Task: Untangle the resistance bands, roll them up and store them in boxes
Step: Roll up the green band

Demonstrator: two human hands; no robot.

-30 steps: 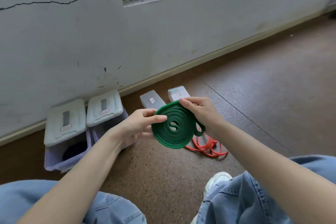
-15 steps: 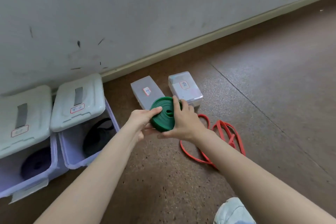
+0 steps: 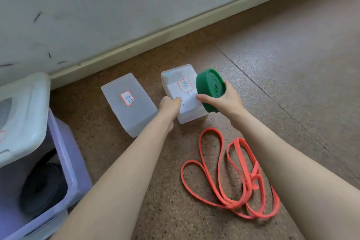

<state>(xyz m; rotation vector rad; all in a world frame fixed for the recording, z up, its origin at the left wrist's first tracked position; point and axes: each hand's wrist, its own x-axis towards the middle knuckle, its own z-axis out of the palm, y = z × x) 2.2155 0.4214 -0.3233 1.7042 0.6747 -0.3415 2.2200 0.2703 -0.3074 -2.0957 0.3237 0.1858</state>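
Observation:
My right hand point(image 3: 224, 99) grips a rolled-up green resistance band point(image 3: 210, 87), held just right of a small translucent box point(image 3: 185, 93) with a red-framed label. My left hand point(image 3: 169, 105) grips the near edge of that box's lid. A second small labelled box point(image 3: 128, 103) lies shut to its left. A red resistance band point(image 3: 233, 177) lies loose and tangled on the floor between my forearms.
A lilac bin point(image 3: 64, 161) with a pale lid propped on top stands at the left; a dark rolled band point(image 3: 42, 187) lies inside it. The wall and its skirting board point(image 3: 175, 31) run behind the boxes. Brown speckled floor extends to the right.
I leaned closer to the floor. My left hand let go of the green roll and took the box lid's edge. My right hand carried the roll to the right of the box.

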